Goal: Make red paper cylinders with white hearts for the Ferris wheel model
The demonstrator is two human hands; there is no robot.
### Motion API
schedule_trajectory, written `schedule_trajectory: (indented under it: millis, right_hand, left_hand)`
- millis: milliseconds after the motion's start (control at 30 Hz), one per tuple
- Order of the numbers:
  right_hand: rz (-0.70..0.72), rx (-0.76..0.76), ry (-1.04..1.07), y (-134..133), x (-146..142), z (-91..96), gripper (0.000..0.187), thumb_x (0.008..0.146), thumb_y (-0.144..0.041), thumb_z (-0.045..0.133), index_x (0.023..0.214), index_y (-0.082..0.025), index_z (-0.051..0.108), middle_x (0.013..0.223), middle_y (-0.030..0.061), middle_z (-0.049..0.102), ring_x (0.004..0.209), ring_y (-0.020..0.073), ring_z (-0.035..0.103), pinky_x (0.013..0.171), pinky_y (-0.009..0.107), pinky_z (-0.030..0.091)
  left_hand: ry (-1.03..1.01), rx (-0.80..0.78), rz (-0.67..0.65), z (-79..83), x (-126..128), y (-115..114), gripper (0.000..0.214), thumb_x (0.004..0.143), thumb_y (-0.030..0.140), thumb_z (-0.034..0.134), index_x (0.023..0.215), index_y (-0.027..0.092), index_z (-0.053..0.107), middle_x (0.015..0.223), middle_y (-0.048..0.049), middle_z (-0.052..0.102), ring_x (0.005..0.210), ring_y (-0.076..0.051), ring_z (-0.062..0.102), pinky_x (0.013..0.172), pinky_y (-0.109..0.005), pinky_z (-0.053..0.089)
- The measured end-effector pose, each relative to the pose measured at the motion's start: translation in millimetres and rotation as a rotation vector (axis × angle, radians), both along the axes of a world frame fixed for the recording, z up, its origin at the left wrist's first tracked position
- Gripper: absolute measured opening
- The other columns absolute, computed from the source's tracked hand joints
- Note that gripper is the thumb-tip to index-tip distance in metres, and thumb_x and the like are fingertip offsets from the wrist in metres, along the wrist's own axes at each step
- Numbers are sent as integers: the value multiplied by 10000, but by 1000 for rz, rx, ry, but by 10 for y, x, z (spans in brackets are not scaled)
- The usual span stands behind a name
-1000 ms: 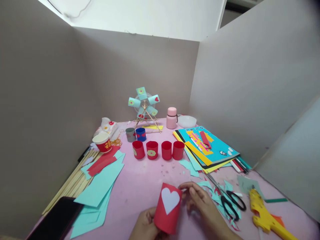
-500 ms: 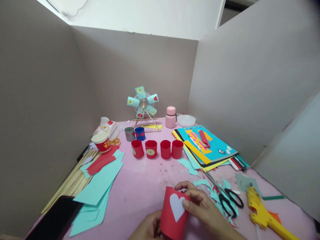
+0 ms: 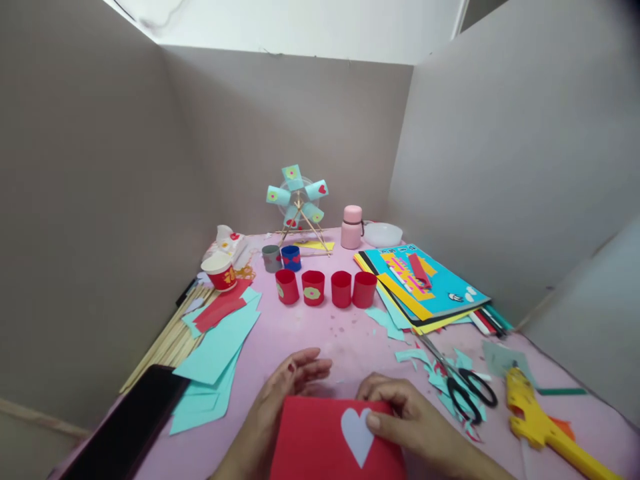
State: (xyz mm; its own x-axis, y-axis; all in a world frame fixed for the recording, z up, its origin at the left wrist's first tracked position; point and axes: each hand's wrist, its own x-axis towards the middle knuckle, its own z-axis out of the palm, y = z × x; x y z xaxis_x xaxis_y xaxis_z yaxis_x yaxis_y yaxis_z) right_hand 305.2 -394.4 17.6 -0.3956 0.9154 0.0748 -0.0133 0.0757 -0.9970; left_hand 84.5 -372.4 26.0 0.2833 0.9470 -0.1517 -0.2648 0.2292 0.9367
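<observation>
Pink tabletop (image 3: 310, 333), grey partitions (image 3: 285, 120) on 3 sides; right hand (image 3: 407, 415) pinching red paper (image 3: 310, 440), left hand (image 3: 283, 385) spread alongside.

seeing a paper piece (image 3: 315, 440) in the foreground between left hand (image 3: 281, 385) and right hand (image 3: 400, 408), carrying a cutout (image 3: 357, 435). noting four rings (image 3: 341, 291) in a row beyond, two rings (image 3: 271, 259) behind the row's left end, a wheel model (image 3: 299, 202) behind those, and a bottle (image 3: 352, 233), then a bowl (image 3: 383, 236), to its right. finding a phone (image 3: 133, 417), sheets (image 3: 220, 353), sticks (image 3: 161, 348) and a paper cup (image 3: 219, 273) at left. spotting a booklet (image 3: 453, 288) at right, nearer scissors (image 3: 456, 375) lying over scraps (image 3: 440, 385), and a glue gun (image 3: 539, 421) to their right.
</observation>
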Motion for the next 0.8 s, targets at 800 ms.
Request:
schedule_trajectory:
  millis: [800]
  right_hand:
    - [140,-375,138,-27,64,-32,384,669,-493,728,697,-130,604,566,-47,478,492,62,364,477,194,250]
  left_hand:
    - [207,-218,-308,109,81,-135,406,573,506,770,629,144,593,583,41,532,545,-90,434,532,-202,306]
